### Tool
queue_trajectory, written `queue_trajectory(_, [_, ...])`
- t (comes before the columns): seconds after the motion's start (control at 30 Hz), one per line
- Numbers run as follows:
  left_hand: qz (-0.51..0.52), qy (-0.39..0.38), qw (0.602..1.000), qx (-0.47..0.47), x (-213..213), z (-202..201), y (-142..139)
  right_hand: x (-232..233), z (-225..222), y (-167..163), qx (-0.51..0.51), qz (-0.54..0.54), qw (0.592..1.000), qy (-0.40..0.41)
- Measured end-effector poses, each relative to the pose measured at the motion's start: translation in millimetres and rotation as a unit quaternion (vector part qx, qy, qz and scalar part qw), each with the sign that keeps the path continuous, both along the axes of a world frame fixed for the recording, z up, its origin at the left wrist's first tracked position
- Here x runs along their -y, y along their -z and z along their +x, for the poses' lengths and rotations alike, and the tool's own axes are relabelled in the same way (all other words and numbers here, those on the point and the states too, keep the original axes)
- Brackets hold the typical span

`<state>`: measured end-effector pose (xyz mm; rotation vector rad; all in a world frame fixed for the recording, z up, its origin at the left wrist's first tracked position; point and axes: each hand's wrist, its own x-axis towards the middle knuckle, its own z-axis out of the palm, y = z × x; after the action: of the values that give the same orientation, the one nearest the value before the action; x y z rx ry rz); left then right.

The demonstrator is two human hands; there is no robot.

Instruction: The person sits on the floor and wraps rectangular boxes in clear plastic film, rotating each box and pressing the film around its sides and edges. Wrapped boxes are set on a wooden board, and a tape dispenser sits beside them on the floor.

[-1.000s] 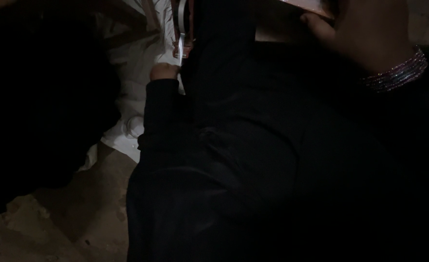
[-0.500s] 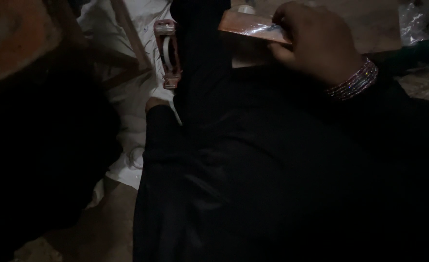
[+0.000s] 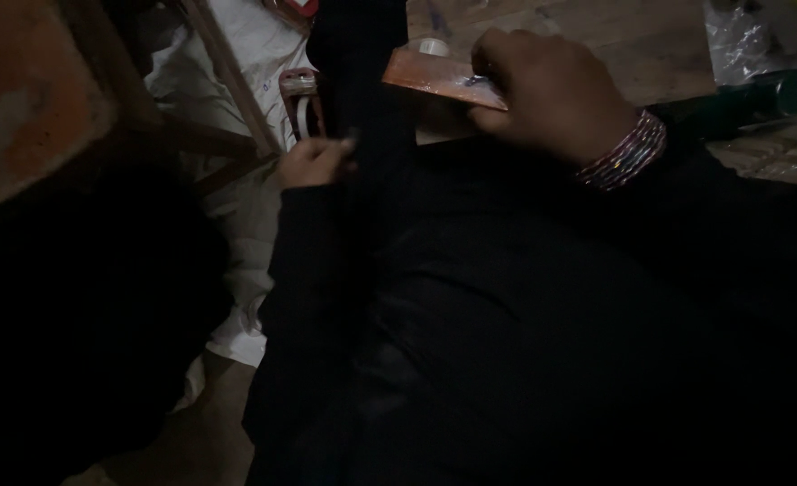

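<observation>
- right hand (image 3: 556, 94), at 1 o'clock, fingers curled over a flat reddish-brown strip (image 3: 434, 76) jutting toward 9 o'clock.
- left hand (image 3: 313, 162), near 11 o'clock, pinches black cloth (image 3: 362, 108) between its fingertips.

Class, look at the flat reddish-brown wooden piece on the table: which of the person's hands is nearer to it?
Right. The right hand rests on the wooden piece; the left hand grips black cloth beside it.

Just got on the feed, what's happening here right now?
A person in dark clothing works over black cloth. The right hand, with bangles at the wrist, presses on a flat reddish-brown wooden piece at the table edge. The left hand pinches the cloth's edge. White fabric lies beside it.
</observation>
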<state>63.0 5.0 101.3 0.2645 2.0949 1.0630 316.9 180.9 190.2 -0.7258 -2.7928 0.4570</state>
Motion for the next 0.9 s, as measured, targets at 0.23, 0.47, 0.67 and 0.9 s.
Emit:
queue_trajectory(0.23, [0.046, 0.156, 0.985, -0.055, -71, 52, -25, 15, -1, 6, -0.008, 0.012, 0.999, 0.042])
queue_trajectory(0.47, [0.076, 0.208, 0.971, -0.092, -108, 65, -24, 16, 0, 16, -0.034, 0.040, 0.997, 0.050])
queue_trajectory(0.67, [0.009, 0.242, 0.953, -0.181, -115, 74, -34, 17, 0, 20, -0.032, 0.045, 0.997, 0.060])
queue_trajectory(0.9, [-0.105, 0.323, 0.917, -0.211, -132, 67, -29, 18, -2, 14, -0.056, 0.077, 0.995, 0.037])
